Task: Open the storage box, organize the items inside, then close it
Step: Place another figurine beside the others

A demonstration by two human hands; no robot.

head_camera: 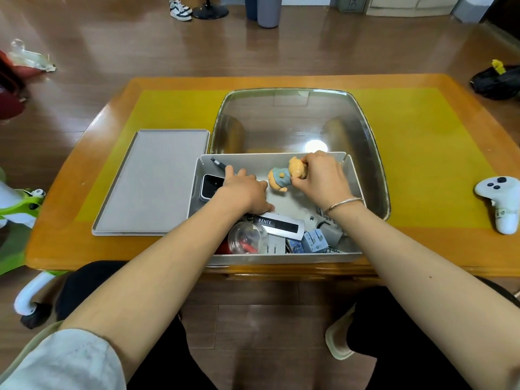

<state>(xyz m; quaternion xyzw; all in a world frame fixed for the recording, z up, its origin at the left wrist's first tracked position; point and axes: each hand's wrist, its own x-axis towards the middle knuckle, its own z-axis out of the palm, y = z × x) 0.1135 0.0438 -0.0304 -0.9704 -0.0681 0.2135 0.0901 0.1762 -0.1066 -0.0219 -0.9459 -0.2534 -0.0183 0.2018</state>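
Observation:
The grey storage box stands open on the table's near edge, its flat grey lid lying to the left. Inside, my right hand grips the head of a small doll with a tan head and blue shirt at the far end. My left hand reaches in beside it, fingers around a black pen near the far left corner. A black-faced device lies at the left wall. A silver case marked BENTE, a clear ball and a blue plug adapter fill the near end.
A large clear plastic dome cover stands right behind the box. A white game controller lies at the table's right. A green and white ride-on toy stands on the floor at left, a black bag at far right.

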